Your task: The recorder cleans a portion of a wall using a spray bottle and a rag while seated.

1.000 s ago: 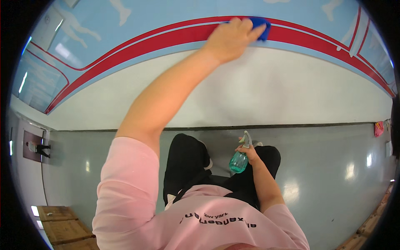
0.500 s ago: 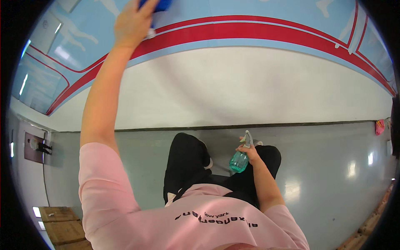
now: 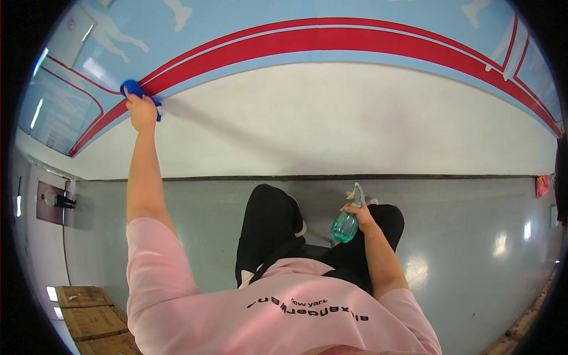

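Note:
My left hand holds a blue cloth against the wall's printed panel, on the red stripe at the left, with my arm stretched forward. Below the panel the wall is plain white. Low beside my right knee, my right hand grips a spray bottle with a clear green body and pale trigger head, held upright or slightly tilted, its nozzle end toward the wall.
Grey glossy floor surrounds my legs. Wooden boxes are stacked at lower left, with more at lower right. A pink bag lies by the wall at the right. A person stands far left near a doorway.
My left hand has moved with the blue cloth from the upper middle of the panel leftward, then down onto the stripe at the left. My right hand stays low with the bottle.

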Available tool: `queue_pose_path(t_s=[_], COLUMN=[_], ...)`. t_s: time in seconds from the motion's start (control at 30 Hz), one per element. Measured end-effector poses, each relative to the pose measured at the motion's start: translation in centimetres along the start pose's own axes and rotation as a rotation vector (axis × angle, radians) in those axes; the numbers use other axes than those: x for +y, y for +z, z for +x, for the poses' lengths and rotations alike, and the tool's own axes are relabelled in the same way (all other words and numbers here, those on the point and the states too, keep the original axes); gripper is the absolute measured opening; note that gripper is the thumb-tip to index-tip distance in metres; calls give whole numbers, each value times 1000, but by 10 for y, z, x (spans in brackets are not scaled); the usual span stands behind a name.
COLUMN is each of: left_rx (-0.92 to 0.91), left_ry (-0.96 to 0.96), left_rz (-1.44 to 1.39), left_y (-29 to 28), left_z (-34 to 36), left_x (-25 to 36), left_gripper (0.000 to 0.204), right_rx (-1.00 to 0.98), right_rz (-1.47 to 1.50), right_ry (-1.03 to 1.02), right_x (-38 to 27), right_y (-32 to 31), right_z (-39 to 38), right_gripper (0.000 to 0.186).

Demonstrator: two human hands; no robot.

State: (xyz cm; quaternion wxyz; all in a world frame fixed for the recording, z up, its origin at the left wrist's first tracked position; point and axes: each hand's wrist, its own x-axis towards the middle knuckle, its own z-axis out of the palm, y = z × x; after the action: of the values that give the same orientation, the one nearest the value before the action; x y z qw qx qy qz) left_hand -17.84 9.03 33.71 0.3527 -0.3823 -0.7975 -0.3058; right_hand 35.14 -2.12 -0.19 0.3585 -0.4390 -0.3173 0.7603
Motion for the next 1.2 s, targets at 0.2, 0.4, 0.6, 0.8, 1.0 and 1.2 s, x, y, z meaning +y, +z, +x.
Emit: queue_pose_path(t_s=[0.2, 0.4, 0.6, 0.8, 1.0, 1.2], left_rx=[-82, -124, -544, -867, -573, -18], left_ry=[-508, -325, 198, 739, -9, -257], left_rz=[-310, -687, -657, -393, -400, -821], left_y=[70, 47, 12, 1, 0, 21], left_z=[-37, -110, -178, -193, -158, -101], left_x=[-71, 75, 156, 164, 69, 0], left_gripper=[65, 57, 48, 44, 43, 42], right_rx=[-16, 9, 15, 52, 13, -15], right_rz=[-6, -16, -49, -5, -9, -52], right_ry=[14, 54, 51, 50, 47, 79], right_x=[-4, 1, -1, -5, -6, -11], right_y=[6, -5, 0, 7, 2, 4], right_z=[2, 6, 5, 0, 2, 2], right_gripper=[58, 57, 57, 59, 60, 61])
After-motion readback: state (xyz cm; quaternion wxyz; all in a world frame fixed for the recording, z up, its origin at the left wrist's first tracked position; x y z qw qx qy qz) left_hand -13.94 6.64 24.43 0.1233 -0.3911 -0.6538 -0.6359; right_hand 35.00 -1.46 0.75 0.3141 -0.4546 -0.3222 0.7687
